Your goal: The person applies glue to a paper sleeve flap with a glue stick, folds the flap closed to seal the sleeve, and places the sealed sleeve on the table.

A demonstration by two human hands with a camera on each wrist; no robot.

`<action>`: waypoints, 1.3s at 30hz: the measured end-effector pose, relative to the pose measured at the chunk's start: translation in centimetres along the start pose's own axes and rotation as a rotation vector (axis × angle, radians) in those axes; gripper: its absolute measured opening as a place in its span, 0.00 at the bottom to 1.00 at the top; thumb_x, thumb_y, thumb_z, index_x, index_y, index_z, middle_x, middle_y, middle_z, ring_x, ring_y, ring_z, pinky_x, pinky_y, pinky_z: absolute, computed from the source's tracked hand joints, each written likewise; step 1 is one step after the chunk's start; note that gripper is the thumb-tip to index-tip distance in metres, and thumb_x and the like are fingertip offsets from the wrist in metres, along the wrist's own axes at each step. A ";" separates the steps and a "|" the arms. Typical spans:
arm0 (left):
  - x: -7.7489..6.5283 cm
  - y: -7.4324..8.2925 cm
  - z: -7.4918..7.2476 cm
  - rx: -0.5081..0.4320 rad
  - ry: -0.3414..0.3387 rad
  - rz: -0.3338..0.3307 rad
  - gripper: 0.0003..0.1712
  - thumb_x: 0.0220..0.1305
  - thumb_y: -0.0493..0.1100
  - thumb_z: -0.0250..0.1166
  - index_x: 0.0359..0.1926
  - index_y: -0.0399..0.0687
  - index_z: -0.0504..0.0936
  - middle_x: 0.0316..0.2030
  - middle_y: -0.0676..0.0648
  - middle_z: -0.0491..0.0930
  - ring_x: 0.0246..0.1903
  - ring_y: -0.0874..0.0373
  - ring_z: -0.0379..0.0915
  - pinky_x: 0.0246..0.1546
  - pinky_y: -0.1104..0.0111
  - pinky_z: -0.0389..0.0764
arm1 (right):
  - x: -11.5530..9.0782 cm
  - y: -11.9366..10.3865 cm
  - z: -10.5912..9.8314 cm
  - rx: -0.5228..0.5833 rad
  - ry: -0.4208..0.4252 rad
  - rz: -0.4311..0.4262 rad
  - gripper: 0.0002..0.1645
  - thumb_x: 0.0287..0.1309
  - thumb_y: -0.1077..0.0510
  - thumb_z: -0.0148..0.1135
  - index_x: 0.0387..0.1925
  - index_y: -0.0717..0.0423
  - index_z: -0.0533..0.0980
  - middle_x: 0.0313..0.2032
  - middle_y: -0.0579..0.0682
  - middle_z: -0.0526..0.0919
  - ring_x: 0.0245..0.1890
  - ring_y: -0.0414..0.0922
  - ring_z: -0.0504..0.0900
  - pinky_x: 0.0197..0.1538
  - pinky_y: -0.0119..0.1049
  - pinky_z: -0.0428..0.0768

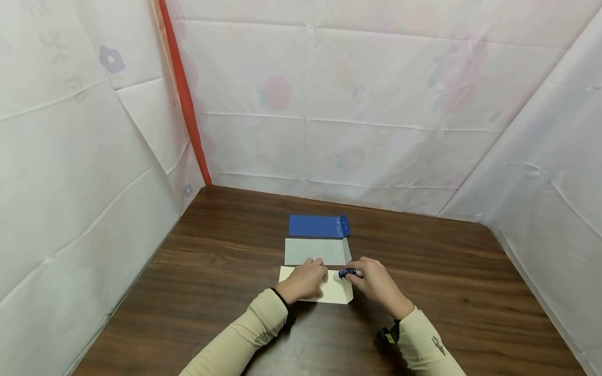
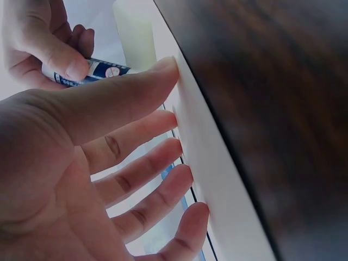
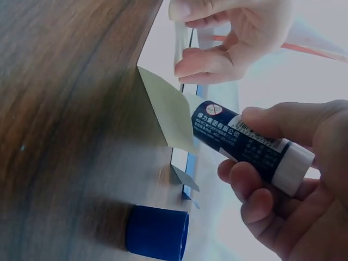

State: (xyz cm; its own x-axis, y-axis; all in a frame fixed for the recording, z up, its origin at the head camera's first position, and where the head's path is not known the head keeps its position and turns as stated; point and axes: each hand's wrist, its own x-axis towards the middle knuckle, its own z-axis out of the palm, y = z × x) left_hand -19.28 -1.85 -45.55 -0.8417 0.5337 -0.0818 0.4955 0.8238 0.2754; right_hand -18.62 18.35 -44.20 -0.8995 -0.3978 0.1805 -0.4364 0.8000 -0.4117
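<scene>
A cream envelope [image 1: 335, 294] lies flat on the table with its flap on the right; the flap [image 3: 167, 106] stands raised in the right wrist view. My left hand [image 1: 304, 280] presses its spread fingertips on the envelope. Between thumb and fingers, my right hand [image 1: 378, 284] pinches a dark blue glue stick [image 3: 239, 138] with a white base. The stick's uncapped end meets the envelope near the flap; the exact contact is partly hidden. Beyond the cream envelope lie a pale grey-green envelope [image 1: 312, 251] and a blue envelope [image 1: 312, 225], the latter with whitish marks near its flap.
A blue cap [image 3: 156, 232] stands on the table close to the right hand. The dark wood table [image 1: 226, 292] is bordered by white patterned sheets [image 1: 376, 104] at the back and both sides. A red strip [image 1: 185, 99] runs down the left back corner.
</scene>
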 end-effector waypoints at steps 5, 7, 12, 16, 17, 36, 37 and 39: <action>0.3 0.0 0.0 0.001 0.000 0.002 0.15 0.48 0.44 0.77 0.38 0.50 0.84 0.40 0.52 0.75 0.38 0.56 0.69 0.32 0.68 0.77 | 0.1 0.3 0.0 -0.012 0.041 0.019 0.09 0.54 0.60 0.70 0.39 0.55 0.85 0.29 0.47 0.80 0.24 0.37 0.68 0.27 0.28 0.67; 0.2 0.0 0.1 0.000 -0.004 0.004 0.15 0.48 0.44 0.77 0.38 0.50 0.84 0.40 0.52 0.75 0.38 0.57 0.68 0.32 0.69 0.76 | 0.1 0.4 0.0 -0.011 0.047 0.031 0.09 0.54 0.61 0.70 0.39 0.55 0.85 0.29 0.48 0.80 0.24 0.37 0.68 0.27 0.29 0.67; 0.1 -0.1 0.1 -0.014 -0.006 0.005 0.14 0.49 0.43 0.77 0.38 0.50 0.84 0.39 0.52 0.75 0.37 0.57 0.67 0.31 0.69 0.75 | 0.3 0.5 0.3 -0.014 0.039 0.033 0.10 0.54 0.61 0.70 0.40 0.56 0.85 0.29 0.48 0.80 0.24 0.37 0.68 0.27 0.28 0.67; 0.1 -0.1 0.2 -0.022 0.001 0.011 0.14 0.49 0.43 0.76 0.38 0.50 0.84 0.39 0.52 0.75 0.36 0.58 0.67 0.31 0.69 0.75 | 0.2 0.5 0.3 -0.029 0.031 0.024 0.09 0.53 0.61 0.71 0.39 0.56 0.85 0.29 0.48 0.80 0.24 0.37 0.68 0.27 0.28 0.67; 0.1 -0.1 0.1 -0.023 0.004 0.012 0.14 0.49 0.43 0.76 0.38 0.50 0.84 0.39 0.52 0.75 0.36 0.58 0.67 0.31 0.69 0.75 | 0.2 0.4 0.3 -0.033 0.027 0.016 0.09 0.53 0.61 0.71 0.39 0.56 0.85 0.29 0.47 0.79 0.24 0.36 0.68 0.27 0.28 0.68; 0.1 -0.1 0.3 -0.047 0.019 -0.004 0.15 0.46 0.42 0.78 0.36 0.49 0.83 0.39 0.52 0.75 0.35 0.58 0.65 0.29 0.70 0.73 | -2.4 0.1 -1.6 0.007 -0.156 -0.202 0.07 0.53 0.60 0.70 0.36 0.55 0.85 0.29 0.43 0.80 0.26 0.30 0.70 0.29 0.25 0.70; 0.1 -0.1 0.3 -0.048 0.022 0.000 0.15 0.46 0.42 0.78 0.36 0.49 0.83 0.39 0.52 0.75 0.34 0.58 0.65 0.29 0.70 0.73 | -2.5 0.1 -1.7 0.017 -0.169 -0.206 0.07 0.54 0.60 0.70 0.36 0.54 0.85 0.30 0.43 0.80 0.27 0.30 0.71 0.29 0.25 0.71; 0.0 -0.1 0.3 -0.048 0.024 0.006 0.15 0.46 0.42 0.78 0.36 0.49 0.83 0.39 0.52 0.75 0.34 0.58 0.65 0.29 0.70 0.73 | -2.7 0.1 -1.9 0.045 -0.198 -0.213 0.07 0.54 0.60 0.70 0.37 0.55 0.85 0.30 0.42 0.81 0.27 0.29 0.71 0.30 0.25 0.71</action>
State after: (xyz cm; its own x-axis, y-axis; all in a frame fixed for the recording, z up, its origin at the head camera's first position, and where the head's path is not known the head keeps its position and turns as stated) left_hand -19.29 -1.90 -45.88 -0.8442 0.5330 -0.0575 0.4897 0.8104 0.3217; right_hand -16.32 20.34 -43.05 -0.7643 -0.6384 0.0911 -0.6099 0.6698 -0.4235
